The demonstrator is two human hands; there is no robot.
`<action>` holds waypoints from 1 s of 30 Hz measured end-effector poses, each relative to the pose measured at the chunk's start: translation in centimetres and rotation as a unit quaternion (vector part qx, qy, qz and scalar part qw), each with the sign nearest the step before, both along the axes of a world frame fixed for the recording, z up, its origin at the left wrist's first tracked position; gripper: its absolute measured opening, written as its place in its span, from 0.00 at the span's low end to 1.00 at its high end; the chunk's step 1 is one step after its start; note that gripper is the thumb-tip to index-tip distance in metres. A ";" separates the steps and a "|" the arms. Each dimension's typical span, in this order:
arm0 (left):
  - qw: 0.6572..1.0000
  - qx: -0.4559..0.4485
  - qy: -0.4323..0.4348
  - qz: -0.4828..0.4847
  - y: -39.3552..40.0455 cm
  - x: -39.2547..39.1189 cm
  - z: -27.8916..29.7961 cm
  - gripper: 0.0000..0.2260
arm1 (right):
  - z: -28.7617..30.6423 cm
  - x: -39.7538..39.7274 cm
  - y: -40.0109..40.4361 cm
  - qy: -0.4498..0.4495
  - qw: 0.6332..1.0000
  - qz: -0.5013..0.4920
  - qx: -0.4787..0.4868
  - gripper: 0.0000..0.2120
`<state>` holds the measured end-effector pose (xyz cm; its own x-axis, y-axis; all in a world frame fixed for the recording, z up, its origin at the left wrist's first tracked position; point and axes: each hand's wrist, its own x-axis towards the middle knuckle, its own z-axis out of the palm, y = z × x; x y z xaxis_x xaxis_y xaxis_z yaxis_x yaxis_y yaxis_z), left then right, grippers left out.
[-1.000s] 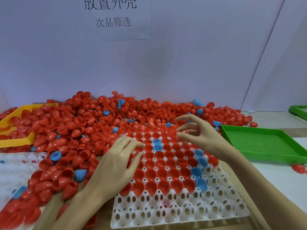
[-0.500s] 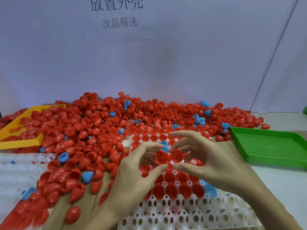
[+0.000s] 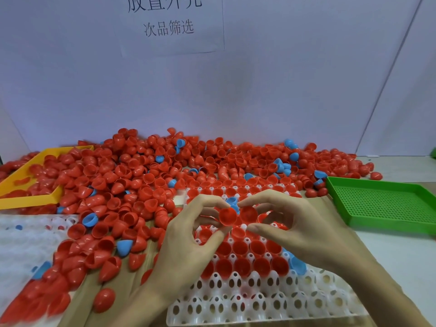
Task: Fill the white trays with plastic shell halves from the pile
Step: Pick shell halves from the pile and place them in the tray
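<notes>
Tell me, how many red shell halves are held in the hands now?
2. The left hand pinches one red shell half; the right hand holds the other red shell half beside it. Fingers could hide more.

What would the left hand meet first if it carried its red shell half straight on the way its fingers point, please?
Probably the other red shell half pinched by the right hand: the left hand points its own shell half up and rightward, and they look almost touching, though depth is unclear.

White tray (image 3: 259,310): perforated, cupped; far rows hold red and blue shell halves, open side up; near rows bare. Pile (image 3: 132,185) of red and blue halves lies behind and left. 2 red halves (image 3: 227,217) held above tray.
</notes>
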<state>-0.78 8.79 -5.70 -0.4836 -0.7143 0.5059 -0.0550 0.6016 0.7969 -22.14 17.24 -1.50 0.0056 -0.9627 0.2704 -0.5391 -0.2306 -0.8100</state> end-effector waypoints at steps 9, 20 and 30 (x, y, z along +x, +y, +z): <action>0.996 0.071 0.008 -0.047 0.1 0.0 0.1 0.16 | -0.7 0.3 -0.3 -0.084 0.996 0.010 0.011 0.15; 0.998 0.049 -0.021 -0.036 -0.5 0.1 -0.4 0.12 | -1.9 0.9 -0.6 -0.130 0.990 0.027 0.048 0.11; 0.998 0.052 -0.042 -0.019 0.0 -0.1 -0.2 0.02 | -1.6 1.5 -0.2 -0.261 0.947 0.041 0.183 0.13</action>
